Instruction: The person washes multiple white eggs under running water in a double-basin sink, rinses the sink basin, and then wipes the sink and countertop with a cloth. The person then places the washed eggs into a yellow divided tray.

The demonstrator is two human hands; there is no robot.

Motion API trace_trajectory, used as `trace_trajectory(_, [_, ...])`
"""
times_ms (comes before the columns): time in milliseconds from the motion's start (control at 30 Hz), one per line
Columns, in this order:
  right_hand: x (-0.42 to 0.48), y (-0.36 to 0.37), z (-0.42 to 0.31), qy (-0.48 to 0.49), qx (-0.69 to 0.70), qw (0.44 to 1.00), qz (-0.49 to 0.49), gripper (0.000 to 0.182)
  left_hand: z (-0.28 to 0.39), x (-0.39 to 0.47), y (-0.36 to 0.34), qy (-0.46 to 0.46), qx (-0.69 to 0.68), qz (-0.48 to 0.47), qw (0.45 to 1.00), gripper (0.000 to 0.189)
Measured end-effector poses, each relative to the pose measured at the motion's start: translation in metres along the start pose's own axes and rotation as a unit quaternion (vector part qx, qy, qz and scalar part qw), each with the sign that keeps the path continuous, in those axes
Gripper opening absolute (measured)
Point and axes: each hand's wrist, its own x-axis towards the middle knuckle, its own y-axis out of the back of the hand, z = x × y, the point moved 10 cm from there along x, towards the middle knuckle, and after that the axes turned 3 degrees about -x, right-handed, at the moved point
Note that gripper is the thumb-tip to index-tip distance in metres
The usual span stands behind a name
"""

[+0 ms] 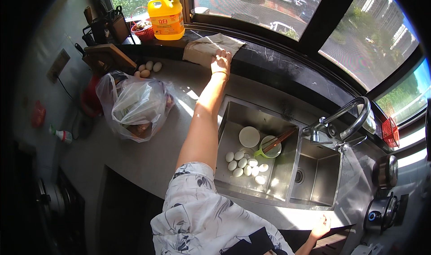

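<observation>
My left hand (pixel 221 62) reaches far forward and rests on a beige cloth (pixel 202 49) spread on the dark window ledge; whether its fingers grip the cloth is not clear. My right hand (pixel 321 226) is by the counter's front edge at the lower right, its fingers curled, with no object visible in it. Between the hands, the large steel sink basin (pixel 283 184) holds several white eggs (pixel 247 170), a white bowl (pixel 249 136) and a green-handled cup (pixel 273 150) with brown chopsticks (pixel 279 141) in it.
A clear plastic bag of food (pixel 138 107) sits on the left counter, near several more eggs (pixel 149 65) and wooden cutting boards (pixel 111 58). A yellow detergent jug (pixel 167 19) stands on the ledge. The chrome faucet (pixel 357 103) arches beside the small basin (pixel 315 174); pots (pixel 380 214) stand at the far right.
</observation>
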Motion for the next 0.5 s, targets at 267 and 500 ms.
trace_trajectory(267, [0.008,-0.073,-0.072,0.047,-0.032,0.991,-0.124,0.020,-0.045,-0.090,0.000,0.360,-0.717,-0.010,0.597,0.018])
trace_trajectory(500, [0.023,-0.137,-0.071,0.044,0.027,0.971,-0.235,0.017,-0.081,-0.252,0.074,0.428,-0.766,-0.324,0.354,0.018])
